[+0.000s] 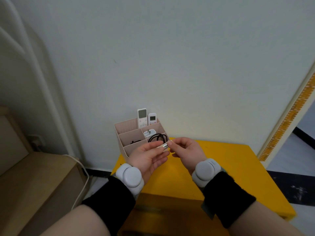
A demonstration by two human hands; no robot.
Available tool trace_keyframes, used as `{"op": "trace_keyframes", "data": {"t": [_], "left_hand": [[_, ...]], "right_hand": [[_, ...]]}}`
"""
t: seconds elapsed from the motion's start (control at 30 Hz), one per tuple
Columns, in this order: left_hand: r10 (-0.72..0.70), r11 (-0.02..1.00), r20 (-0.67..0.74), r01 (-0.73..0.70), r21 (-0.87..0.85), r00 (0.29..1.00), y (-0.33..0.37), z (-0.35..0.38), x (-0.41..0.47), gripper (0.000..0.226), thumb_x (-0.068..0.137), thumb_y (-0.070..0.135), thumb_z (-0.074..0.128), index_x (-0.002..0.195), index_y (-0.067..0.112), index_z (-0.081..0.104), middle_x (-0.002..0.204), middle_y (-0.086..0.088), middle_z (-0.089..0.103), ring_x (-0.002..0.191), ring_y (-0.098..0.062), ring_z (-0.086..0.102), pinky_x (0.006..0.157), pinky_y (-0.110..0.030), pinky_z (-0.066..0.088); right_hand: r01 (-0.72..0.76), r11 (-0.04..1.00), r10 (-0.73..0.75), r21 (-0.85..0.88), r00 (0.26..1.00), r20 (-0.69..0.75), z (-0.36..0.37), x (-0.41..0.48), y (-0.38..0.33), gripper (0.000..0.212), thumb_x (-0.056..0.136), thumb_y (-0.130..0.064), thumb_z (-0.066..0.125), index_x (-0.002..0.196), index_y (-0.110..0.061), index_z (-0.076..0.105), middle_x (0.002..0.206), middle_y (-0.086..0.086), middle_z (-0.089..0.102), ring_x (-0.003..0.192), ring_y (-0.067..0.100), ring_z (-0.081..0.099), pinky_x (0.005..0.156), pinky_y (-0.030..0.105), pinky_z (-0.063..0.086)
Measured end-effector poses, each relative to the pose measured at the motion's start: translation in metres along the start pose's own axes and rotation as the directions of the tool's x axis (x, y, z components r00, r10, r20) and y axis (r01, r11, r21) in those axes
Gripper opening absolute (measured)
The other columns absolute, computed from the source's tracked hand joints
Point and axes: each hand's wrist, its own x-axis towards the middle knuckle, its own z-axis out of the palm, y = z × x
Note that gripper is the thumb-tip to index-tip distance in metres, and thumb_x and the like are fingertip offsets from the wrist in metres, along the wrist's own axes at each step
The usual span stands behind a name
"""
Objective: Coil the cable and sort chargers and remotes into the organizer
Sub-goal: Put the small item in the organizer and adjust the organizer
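Note:
A pink organizer (127, 132) stands at the back left of the yellow table (230, 160). Two white remotes (142, 118) (152, 119) stand upright in its rear compartment. A white charger (149, 133) lies in the right middle compartment. A coiled black cable (157, 137) rises just behind my fingers, over the organizer's right front corner. My left hand (150, 156) and my right hand (185, 149) meet in front of it and both pinch a small white labelled piece (164, 146). Another dark item (135, 142) lies in the left middle compartment.
A beige cabinet or step (34, 176) stands on the left, with a wall socket (36, 141) and a white cord (81, 181) running down beside it. The wall is close behind the organizer. A doorway frame (286, 116) is on the right.

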Motion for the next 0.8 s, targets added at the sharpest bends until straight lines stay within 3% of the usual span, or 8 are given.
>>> {"op": "trace_keyframes", "data": {"t": [0.2,0.27,0.37,0.47,0.6,0.8], "left_hand": [[-0.061,0.998,-0.075,0.063,0.015,0.995,-0.009,-0.02,0.004,0.013,0.089,0.009,0.055,0.101,0.008,0.06,0.095,-0.013,0.07,0.083,-0.025,0.067,0.077,-0.034,0.055],[-0.077,0.996,-0.098,0.08,0.029,0.992,-0.01,-0.028,0.007,0.014,0.091,0.012,0.054,0.102,0.007,0.06,0.088,-0.013,0.069,0.077,-0.024,0.066,0.072,-0.032,0.055],[-0.092,0.994,-0.134,0.1,0.052,0.987,-0.009,-0.039,0.01,0.013,0.091,0.014,0.052,0.094,0.006,0.061,0.063,-0.007,0.064,0.055,-0.018,0.062,0.058,-0.03,0.053],[-0.115,0.988,-0.16,0.129,0.079,0.98,-0.007,-0.048,0.016,0.016,0.093,0.017,0.05,0.084,0.007,0.059,0.052,-0.003,0.056,0.042,-0.014,0.053,0.046,-0.025,0.048],[-0.124,0.984,-0.199,0.146,0.1,0.972,-0.005,-0.057,0.022,0.017,0.093,0.017,0.05,0.079,0.009,0.057,0.05,-0.001,0.052,0.039,-0.012,0.047,0.043,-0.023,0.043],[-0.121,0.982,-0.215,0.149,0.12,0.969,-0.005,-0.06,0.028,0.018,0.092,0.017,0.051,0.077,0.01,0.058,0.049,-0.001,0.049,0.039,-0.012,0.043,0.044,-0.022,0.038]], "right_hand": [[-0.069,0.997,0.071,0.044,0.996,-0.06,0.012,0.025,0.008,0.006,0.082,-0.013,0.066,0.079,-0.017,0.065,0.07,0.003,0.065,0.067,0.015,0.06,0.059,0.022,0.05],[-0.078,0.997,0.08,0.02,0.991,-0.108,0.012,0.036,0.011,0.003,0.083,-0.013,0.066,0.086,-0.012,0.068,0.071,0.004,0.066,0.068,0.017,0.06,0.062,0.025,0.05],[-0.075,0.995,0.065,-0.065,0.988,-0.141,0.013,0.051,0.014,0.02,0.082,-0.013,0.067,0.101,-0.008,0.067,0.077,0.002,0.067,0.071,0.015,0.062,0.066,0.027,0.05],[-0.053,0.978,0.024,-0.2,0.989,-0.143,0.019,0.064,0.018,0.018,0.08,-0.013,0.067,0.098,-0.013,0.068,0.075,-0.005,0.066,0.07,0.01,0.062,0.066,0.022,0.049],[-0.093,0.859,0.066,-0.504,0.995,-0.072,0.028,0.078,0.031,0.028,0.077,-0.018,0.068,0.104,-0.012,0.068,0.088,0.001,0.066,0.09,0.018,0.064,0.084,0.029,0.051],[0.016,0.605,0.142,-0.796,0.982,0.127,0.037,0.081,0.033,0.028,0.085,-0.022,0.056,0.109,-0.014,0.068,0.108,0.006,0.07,0.104,0.022,0.061,0.087,0.026,0.046]]}}
